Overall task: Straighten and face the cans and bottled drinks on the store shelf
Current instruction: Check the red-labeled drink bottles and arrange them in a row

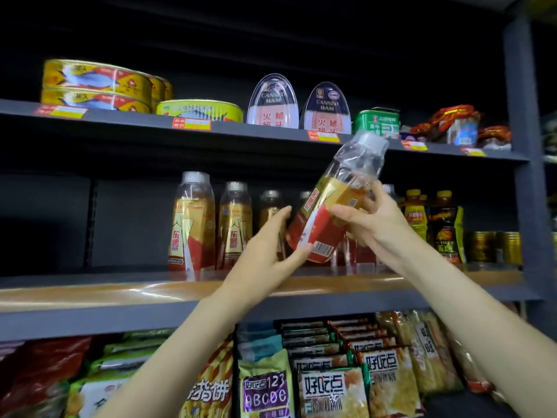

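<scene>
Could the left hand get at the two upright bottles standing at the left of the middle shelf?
Probably yes, once freed. The left hand now supports the tilted bottle, also gripped by the right hand. The upright bottles stand at the shelf front, nothing before them.

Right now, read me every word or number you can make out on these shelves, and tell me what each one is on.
"CANNED HAM": ham tins, top shelf.
"东鹏": upright bottles, middle shelf.
"好吃点": snack bags, bottom shelf.
"好吃点123" and "ABCDE": purple-label bag.
"TIGER": dark bottle.
Too blurred: price tags, fish cans, and the tilted bottle held by left hand and right hand.
</scene>
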{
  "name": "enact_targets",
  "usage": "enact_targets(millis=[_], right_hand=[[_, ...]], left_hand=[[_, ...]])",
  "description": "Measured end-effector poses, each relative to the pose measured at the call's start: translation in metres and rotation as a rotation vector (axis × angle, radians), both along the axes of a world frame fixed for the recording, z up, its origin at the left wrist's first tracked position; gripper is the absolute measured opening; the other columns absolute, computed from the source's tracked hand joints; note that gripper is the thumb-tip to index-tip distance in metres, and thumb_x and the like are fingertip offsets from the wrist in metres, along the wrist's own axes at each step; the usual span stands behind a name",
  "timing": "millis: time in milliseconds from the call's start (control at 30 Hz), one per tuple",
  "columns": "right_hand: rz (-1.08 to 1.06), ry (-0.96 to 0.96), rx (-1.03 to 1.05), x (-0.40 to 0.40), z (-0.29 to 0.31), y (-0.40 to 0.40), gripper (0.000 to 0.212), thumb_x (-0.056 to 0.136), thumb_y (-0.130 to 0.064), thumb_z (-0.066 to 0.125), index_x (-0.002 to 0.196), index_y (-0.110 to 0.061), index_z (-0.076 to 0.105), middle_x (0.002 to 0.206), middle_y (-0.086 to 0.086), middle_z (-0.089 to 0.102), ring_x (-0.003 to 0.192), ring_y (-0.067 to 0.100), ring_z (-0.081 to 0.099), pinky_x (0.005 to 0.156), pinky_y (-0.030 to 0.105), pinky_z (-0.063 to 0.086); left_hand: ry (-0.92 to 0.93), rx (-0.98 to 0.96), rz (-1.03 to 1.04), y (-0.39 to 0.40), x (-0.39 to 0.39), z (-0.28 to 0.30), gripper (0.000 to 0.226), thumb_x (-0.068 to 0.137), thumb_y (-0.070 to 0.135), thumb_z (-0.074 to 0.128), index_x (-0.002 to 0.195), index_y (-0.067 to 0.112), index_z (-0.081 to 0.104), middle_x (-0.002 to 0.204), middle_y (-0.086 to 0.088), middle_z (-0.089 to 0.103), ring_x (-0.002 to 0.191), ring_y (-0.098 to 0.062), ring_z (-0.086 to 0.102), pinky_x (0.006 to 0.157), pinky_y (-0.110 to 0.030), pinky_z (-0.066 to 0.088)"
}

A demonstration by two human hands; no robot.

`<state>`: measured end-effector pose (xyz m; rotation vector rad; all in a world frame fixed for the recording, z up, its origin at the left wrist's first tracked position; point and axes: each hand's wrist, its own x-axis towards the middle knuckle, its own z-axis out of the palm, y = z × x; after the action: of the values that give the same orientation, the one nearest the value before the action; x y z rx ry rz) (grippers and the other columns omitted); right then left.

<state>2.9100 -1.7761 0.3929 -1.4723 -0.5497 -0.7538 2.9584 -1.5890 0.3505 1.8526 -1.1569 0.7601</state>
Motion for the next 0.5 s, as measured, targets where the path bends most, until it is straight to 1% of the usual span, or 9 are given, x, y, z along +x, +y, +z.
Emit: enact_targets(millis=[67, 133, 200, 233, 300, 333, 367, 433, 500], right_hand=[[0.112, 0.005, 0.031, -0.010, -0.003, -0.001, 0.081, 0.053, -0.017, 0.080, 0.128, -0.021, 0.050, 0.105, 0.004, 0.069, 0.097, 0.020, 0.068, 0.078, 0.031, 0.056], [0.168, 0.035, 0.013, -0.019, -0.010, -0.004, 0.075, 0.056, -0.015, 0.079, 0.126, -0.020, 0.051, 0.101, 0.004, 0.071, 0.095, 0.021, 0.068, 0.080, 0.034, 0.057], [0.189, 0.123, -0.015, -0.029, -0.015, -0.014, 0.074, 0.062, -0.007, 0.081, 0.129, -0.022, 0.050, 0.111, 0.007, 0.068, 0.102, 0.025, 0.066, 0.086, 0.038, 0.056], [0.199, 0.185, -0.037, -0.036, -0.018, -0.022, 0.076, 0.063, -0.005, 0.082, 0.130, -0.022, 0.050, 0.116, 0.010, 0.066, 0.106, 0.027, 0.065, 0.087, 0.039, 0.055], [0.229, 0.331, -0.053, -0.050, -0.024, -0.040, 0.087, 0.053, -0.010, 0.090, 0.130, -0.017, 0.050, 0.121, 0.015, 0.064, 0.108, 0.031, 0.064, 0.086, 0.039, 0.056], [0.248, 0.392, -0.028, -0.056, -0.029, -0.047, 0.093, 0.045, -0.015, 0.094, 0.127, -0.012, 0.053, 0.120, 0.018, 0.064, 0.108, 0.034, 0.064, 0.084, 0.040, 0.056], [0.266, 0.423, 0.030, -0.060, -0.036, -0.054, 0.093, 0.038, -0.019, 0.096, 0.122, -0.009, 0.057, 0.119, 0.019, 0.065, 0.106, 0.035, 0.064, 0.081, 0.040, 0.057], [0.255, 0.409, 0.149, -0.066, -0.051, -0.065, 0.082, 0.029, -0.023, 0.098, 0.104, -0.009, 0.067, 0.113, 0.017, 0.068, 0.100, 0.033, 0.067, 0.073, 0.039, 0.058], [0.191, 0.389, 0.172, -0.074, -0.066, -0.072, 0.067, 0.028, -0.028, 0.097, 0.090, -0.013, 0.076, 0.107, 0.013, 0.071, 0.098, 0.029, 0.069, 0.070, 0.036, 0.058]], left_hand=[[0.178, -0.035, -0.159, -0.006, -0.008, 0.000, 0.074, 0.075, 0.057, 0.058, 0.139, 0.035, 0.026, 0.125, 0.024, 0.043, 0.103, 0.018, 0.045, 0.085, -0.006, 0.042], [0.228, -0.070, -0.178, -0.009, -0.012, -0.004, 0.070, 0.070, 0.059, 0.067, 0.128, 0.039, 0.032, 0.118, 0.021, 0.050, 0.101, 0.011, 0.052, 0.082, -0.011, 0.048], [0.137, -0.116, -0.107, -0.013, -0.016, -0.015, 0.070, 0.068, 0.052, 0.074, 0.125, 0.038, 0.035, 0.117, 0.021, 0.050, 0.105, 0.005, 0.052, 0.085, -0.014, 0.048], [0.044, -0.145, -0.049, -0.014, -0.019, -0.020, 0.071, 0.068, 0.045, 0.077, 0.125, 0.038, 0.036, 0.116, 0.023, 0.047, 0.106, 0.003, 0.049, 0.085, -0.013, 0.045], [-0.239, -0.142, 0.129, -0.017, -0.021, -0.032, 0.075, 0.065, 0.034, 0.078, 0.129, 0.030, 0.040, 0.113, 0.020, 0.040, 0.108, -0.004, 0.040, 0.087, -0.013, 0.036], [-0.371, -0.119, 0.212, -0.020, -0.021, -0.038, 0.077, 0.064, 0.030, 0.080, 0.131, 0.024, 0.042, 0.114, 0.015, 0.038, 0.110, -0.009, 0.036, 0.089, -0.016, 0.033], [-0.455, -0.101, 0.265, -0.024, -0.021, -0.044, 0.079, 0.063, 0.027, 0.082, 0.131, 0.020, 0.042, 0.116, 0.010, 0.038, 0.110, -0.014, 0.035, 0.091, -0.021, 0.033], [-0.495, -0.091, 0.286, -0.035, -0.026, -0.059, 0.081, 0.062, 0.022, 0.083, 0.131, 0.017, 0.041, 0.120, 0.001, 0.040, 0.111, -0.020, 0.034, 0.089, -0.029, 0.035], [-0.471, -0.096, 0.248, -0.051, -0.032, -0.072, 0.080, 0.063, 0.021, 0.082, 0.130, 0.015, 0.041, 0.120, -0.003, 0.040, 0.110, -0.022, 0.034, 0.089, -0.031, 0.035]])
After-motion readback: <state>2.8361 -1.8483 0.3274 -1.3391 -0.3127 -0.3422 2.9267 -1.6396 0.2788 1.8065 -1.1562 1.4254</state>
